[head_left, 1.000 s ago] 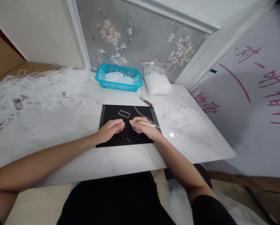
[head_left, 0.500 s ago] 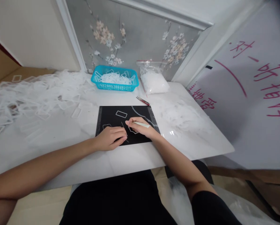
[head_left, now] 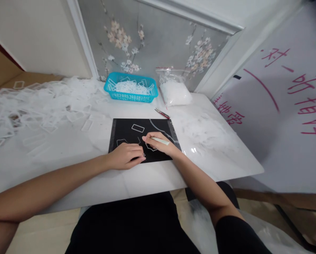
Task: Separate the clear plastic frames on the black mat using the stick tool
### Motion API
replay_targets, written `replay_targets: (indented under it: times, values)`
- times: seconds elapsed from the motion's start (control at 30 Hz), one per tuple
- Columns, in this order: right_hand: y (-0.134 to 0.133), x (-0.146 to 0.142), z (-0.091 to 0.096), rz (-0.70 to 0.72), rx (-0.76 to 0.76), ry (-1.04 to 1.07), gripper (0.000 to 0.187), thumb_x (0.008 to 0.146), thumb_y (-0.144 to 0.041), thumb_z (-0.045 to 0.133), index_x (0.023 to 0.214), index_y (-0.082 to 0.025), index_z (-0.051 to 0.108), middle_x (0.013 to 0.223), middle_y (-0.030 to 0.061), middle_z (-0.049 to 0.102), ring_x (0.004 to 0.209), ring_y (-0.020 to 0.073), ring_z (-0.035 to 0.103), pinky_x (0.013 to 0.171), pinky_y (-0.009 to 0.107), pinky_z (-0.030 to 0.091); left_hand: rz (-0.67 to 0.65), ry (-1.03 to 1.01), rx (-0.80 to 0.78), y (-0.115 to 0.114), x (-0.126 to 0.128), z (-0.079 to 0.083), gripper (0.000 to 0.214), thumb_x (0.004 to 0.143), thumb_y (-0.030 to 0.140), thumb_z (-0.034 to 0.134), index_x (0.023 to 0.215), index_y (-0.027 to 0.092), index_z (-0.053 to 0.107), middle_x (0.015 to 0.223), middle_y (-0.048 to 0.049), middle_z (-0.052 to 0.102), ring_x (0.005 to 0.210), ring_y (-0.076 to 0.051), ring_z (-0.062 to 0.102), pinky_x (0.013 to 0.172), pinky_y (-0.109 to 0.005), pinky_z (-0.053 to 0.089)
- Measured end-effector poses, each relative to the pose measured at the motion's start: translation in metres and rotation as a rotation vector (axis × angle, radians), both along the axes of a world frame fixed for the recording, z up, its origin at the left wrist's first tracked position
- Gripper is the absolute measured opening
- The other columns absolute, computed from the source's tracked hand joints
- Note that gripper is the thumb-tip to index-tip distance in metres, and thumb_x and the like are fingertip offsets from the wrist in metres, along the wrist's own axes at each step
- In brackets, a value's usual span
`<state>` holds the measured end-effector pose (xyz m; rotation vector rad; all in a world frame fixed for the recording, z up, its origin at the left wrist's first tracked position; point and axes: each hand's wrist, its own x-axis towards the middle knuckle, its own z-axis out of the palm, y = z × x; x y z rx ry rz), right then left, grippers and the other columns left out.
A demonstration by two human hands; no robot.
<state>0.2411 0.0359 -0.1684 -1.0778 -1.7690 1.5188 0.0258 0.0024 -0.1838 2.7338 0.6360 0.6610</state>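
Observation:
A black mat (head_left: 126,131) lies on the white table (head_left: 152,176) in front of me. On it lie a small clear rectangular frame (head_left: 138,128), a second clear frame piece (head_left: 121,141) and a long curved clear strip (head_left: 160,129). My left hand (head_left: 127,156) rests on the mat's near edge, fingers curled and pinched onto a thin clear piece. My right hand (head_left: 159,143) grips a thin white stick-like tool (head_left: 160,141), its tip pointing left towards another clear piece (head_left: 150,148).
A turquoise basket (head_left: 131,92) of clear frames and a zip bag (head_left: 174,92) of white pieces stand at the back. Red-handled tweezers (head_left: 162,113) lie behind the mat. Heaps of clear frames (head_left: 33,109) cover the left side; a white board with red writing (head_left: 279,116) stands right.
My left hand has drawn back from the mat's middle to its near edge, uncovering a clear frame piece. The right hand with the tool has stayed about where it was.

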Motion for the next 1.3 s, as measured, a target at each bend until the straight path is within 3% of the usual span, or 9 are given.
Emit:
replay_targets:
  times: [0.43,1.3]
  values:
    - [0.0010,-0.0006,-0.0030,-0.026,-0.081,0.056,0.042,0.084,-0.055,0.065,0.067,-0.020,0.051,0.051,-0.0089,0.036,0.046,0.0066,0.028,0.045,0.021,0.025,0.029,0.063,0.016,0.0002,0.0021,-0.0041,0.029,0.102,0.036,0.044,0.086,0.018,0.061,0.082,-0.0012,0.068,0.078,-0.014,0.061,0.058,-0.027,0.036]
    - [0.0034,0.0004,-0.0072,-0.013,-0.081,0.039,0.040,0.083,-0.055,0.067,0.069,-0.020,0.054,0.052,-0.0086,0.037,0.047,0.0067,0.029,0.045,0.021,0.025,0.035,0.054,0.030,0.0010,0.0022,-0.0060,0.031,0.102,0.039,0.044,0.087,0.018,0.061,0.080,-0.0016,0.067,0.076,-0.014,0.061,0.056,-0.027,0.035]
